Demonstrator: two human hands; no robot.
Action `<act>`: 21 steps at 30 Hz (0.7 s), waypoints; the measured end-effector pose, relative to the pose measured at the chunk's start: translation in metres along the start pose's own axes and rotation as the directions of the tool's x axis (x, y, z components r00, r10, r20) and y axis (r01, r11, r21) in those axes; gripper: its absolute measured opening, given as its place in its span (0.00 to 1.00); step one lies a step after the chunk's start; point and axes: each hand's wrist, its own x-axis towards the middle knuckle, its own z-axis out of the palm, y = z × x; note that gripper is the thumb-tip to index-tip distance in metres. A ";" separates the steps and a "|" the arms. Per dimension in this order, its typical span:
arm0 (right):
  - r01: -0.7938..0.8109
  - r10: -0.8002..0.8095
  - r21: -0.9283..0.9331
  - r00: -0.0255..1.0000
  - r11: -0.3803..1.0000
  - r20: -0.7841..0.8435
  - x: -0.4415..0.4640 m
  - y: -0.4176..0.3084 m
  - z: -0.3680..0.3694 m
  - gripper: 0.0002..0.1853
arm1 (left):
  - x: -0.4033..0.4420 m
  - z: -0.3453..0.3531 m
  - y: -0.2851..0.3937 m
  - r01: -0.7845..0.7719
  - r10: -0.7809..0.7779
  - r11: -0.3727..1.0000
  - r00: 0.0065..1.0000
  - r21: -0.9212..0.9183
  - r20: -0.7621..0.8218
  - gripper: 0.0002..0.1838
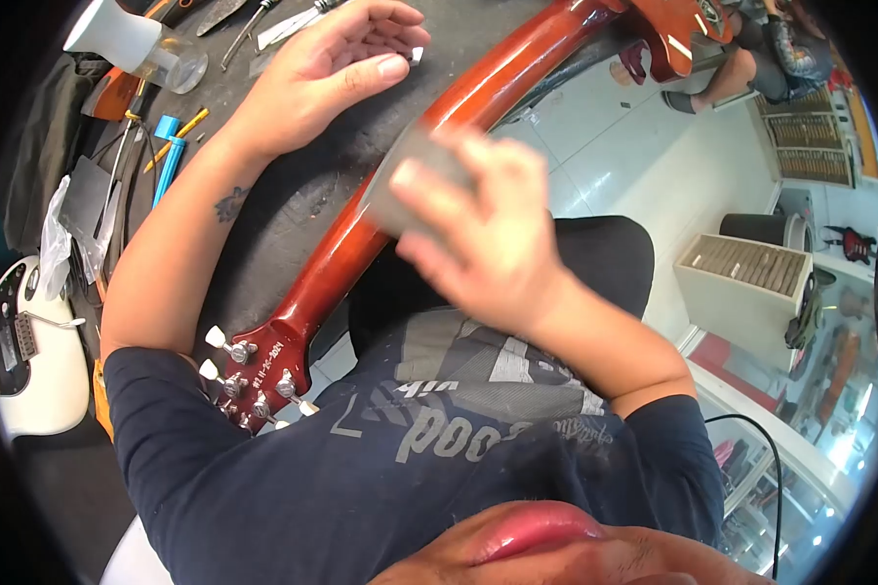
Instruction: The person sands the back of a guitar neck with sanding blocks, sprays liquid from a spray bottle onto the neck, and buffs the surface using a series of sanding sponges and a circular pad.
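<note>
A glossy red-brown electric guitar [346, 234] lies face down, its neck running diagonally across my lap and the bench edge. Its headstock [263, 366], with metal tuners and handwritten white marks, points to the lower left. My right hand [498, 224], smeared by motion, holds a flat grey pad [410, 185] against the back of the neck. The blur hides what the pad is made of. Beyond the neck, my left hand [337, 78] rests over the dark bench with its fingers curled. A small white bit [418, 56] shows at its fingertips.
On the dark bench [293, 214] lie a white-topped clear bottle [180, 63], blue tubes [169, 166], a plastic bag [59, 239] and several tools. A white guitar body [44, 361] sits at left. Another person [785, 54] sits at upper right, above a white box [741, 283].
</note>
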 end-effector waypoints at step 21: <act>-0.115 0.109 -0.297 0.993 0.948 -0.036 0.037 0.042 -0.021 0.26 | -0.002 0.002 0.000 -0.002 0.002 1.000 1.000 -0.014 -0.017 0.29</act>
